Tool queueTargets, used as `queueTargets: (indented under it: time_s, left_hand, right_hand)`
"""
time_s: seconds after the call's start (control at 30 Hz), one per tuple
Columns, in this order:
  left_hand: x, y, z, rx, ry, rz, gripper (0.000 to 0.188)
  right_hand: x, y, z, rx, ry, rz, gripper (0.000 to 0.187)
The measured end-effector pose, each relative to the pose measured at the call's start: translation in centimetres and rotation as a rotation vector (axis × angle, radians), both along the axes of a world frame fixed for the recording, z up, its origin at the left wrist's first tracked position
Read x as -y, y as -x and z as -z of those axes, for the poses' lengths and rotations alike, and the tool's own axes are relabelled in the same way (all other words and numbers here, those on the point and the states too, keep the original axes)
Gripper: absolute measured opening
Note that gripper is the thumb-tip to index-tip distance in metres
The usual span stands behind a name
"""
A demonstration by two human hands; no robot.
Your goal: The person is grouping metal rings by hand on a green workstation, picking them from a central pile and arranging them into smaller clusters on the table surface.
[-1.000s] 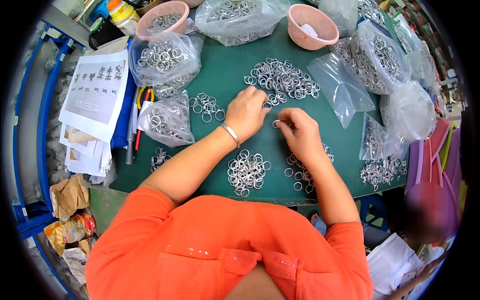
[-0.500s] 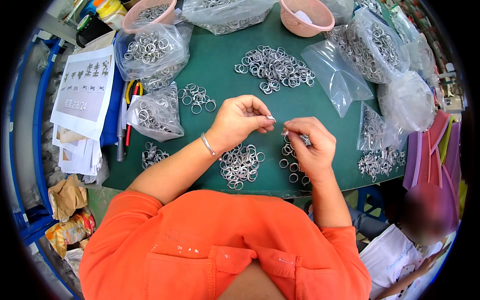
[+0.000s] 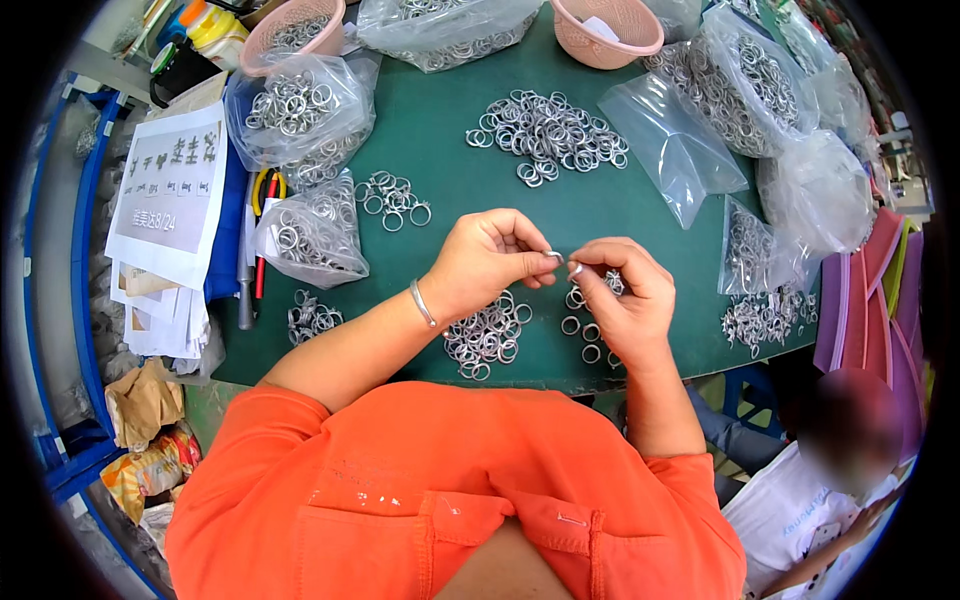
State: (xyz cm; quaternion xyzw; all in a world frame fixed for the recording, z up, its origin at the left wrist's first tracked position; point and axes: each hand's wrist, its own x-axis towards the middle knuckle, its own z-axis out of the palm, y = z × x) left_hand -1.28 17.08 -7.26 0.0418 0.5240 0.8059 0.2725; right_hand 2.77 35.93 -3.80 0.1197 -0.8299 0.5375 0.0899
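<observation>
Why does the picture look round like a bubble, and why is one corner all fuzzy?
Head view: a fisheye lens bends the green table edges and leaves black corners; daylight is even, with glare on the clear plastic bags and shiny metal rings; the left hand and right hand look sharp; a person's head at lower right is blurred.

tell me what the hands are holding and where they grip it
Left hand and right hand each pinch a small metal ring by its rim at the fingertips.

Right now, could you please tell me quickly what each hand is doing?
Left hand: fingers pinched shut on a small metal ring.
Right hand: fingertips pinched on another small metal piece, too small to identify.
</observation>
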Motion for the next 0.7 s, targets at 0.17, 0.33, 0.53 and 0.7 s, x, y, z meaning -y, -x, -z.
queueTargets:
  time_s: [0.17, 0.33, 0.53, 0.7]
  left_hand:
    - [2.5, 0.7, -1.1, -0.031, 0.258, 0.099, 0.008]
    - [5.8, 1.5, -3.5, -0.217, 0.352, -0.151, 0.010]
    - [13.1, 2.7, -8.2, -0.589, 0.459, -0.598, 0.014]
    - [16.7, 1.0, -10.6, -0.551, 0.677, -0.715, 0.009]
  right_hand:
    - [-4.0, -0.1, -0.9, 0.112, -0.434, -0.061, 0.014]
    - [-4.1, 1.5, -1.6, 0.114, -0.563, -0.077, 0.016]
    - [1.5, 8.5, 2.3, -0.256, -0.501, -0.246, 0.031]
    - [0.8, 8.1, 2.2, -0.078, -0.510, -0.368, 0.030]
